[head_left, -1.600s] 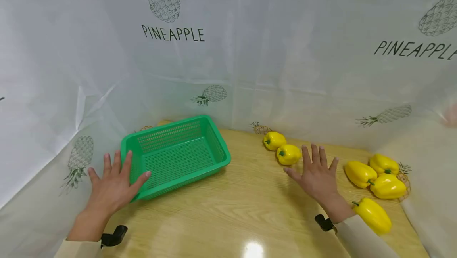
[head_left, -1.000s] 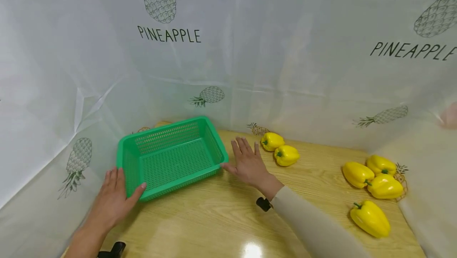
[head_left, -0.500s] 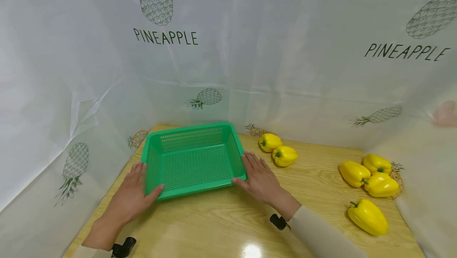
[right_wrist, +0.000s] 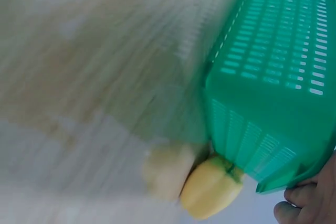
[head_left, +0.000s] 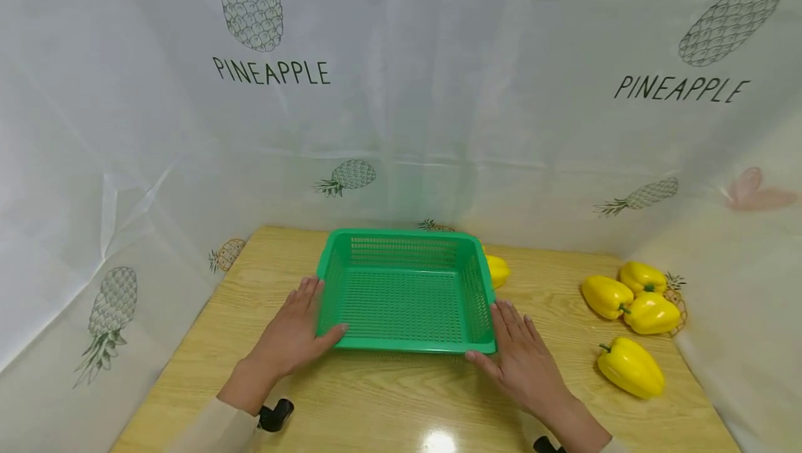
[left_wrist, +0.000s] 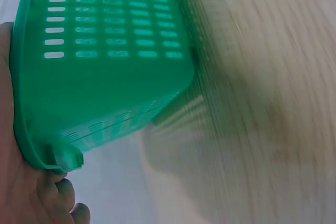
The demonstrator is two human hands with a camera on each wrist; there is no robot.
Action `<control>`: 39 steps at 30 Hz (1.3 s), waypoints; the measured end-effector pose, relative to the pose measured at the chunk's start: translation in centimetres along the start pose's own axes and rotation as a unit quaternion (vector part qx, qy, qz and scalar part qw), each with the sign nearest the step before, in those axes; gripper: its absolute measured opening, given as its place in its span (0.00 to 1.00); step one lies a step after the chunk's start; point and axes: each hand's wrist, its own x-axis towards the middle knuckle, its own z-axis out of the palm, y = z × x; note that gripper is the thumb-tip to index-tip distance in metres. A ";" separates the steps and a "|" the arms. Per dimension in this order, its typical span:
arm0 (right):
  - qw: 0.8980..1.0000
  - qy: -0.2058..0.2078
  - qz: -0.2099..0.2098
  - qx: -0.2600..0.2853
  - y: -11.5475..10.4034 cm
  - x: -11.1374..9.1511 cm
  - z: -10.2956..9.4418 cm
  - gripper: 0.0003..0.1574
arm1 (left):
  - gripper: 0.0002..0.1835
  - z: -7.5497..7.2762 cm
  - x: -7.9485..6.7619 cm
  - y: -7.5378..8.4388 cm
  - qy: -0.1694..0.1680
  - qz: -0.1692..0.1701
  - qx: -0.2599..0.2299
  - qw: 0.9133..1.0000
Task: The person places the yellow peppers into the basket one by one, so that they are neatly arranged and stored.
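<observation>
A green slotted plastic basket (head_left: 401, 300) stands at mid-table with nothing inside. My left hand (head_left: 289, 331) lies along its left side, fingers straight, thumb at the front left corner. On the opposite side my right hand (head_left: 526, 359) presses with straight fingers, its thumb by the front right corner. In the left wrist view the left fingertips (left_wrist: 64, 195) show beside the rim corner; in the right wrist view the right fingertips (right_wrist: 302, 195) do likewise. A yellow bell pepper (head_left: 498, 271) peeks out behind the basket's right end, mostly hidden.
Several yellow bell peppers are on the right: a tight cluster (head_left: 633, 298) and a single one (head_left: 631, 368) nearer me. A white pineapple-print sheet (head_left: 451, 112) walls in the back and sides of the wooden table (head_left: 207, 362).
From open hands apart, the right hand moved left to the basket. Both hands then slid the basket right and squared it, covering most of the two back peppers. My view turned slightly right.
</observation>
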 end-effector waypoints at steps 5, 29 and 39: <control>1.000 0.010 0.010 -0.003 0.9 -1.6 0.1 0.61 | 0.56 0.7 0.0 1.2 0.000 0.018 0.014 1.000; 0.998 0.056 -0.033 -0.021 -0.4 -1.2 1.1 0.61 | 0.67 -2.1 -1.5 -0.8 -0.045 0.029 0.033 0.998; 0.997 0.054 -0.040 -0.024 -0.8 -2.1 1.3 0.62 | 0.70 -2.0 -2.3 -0.7 -0.048 0.007 0.015 0.999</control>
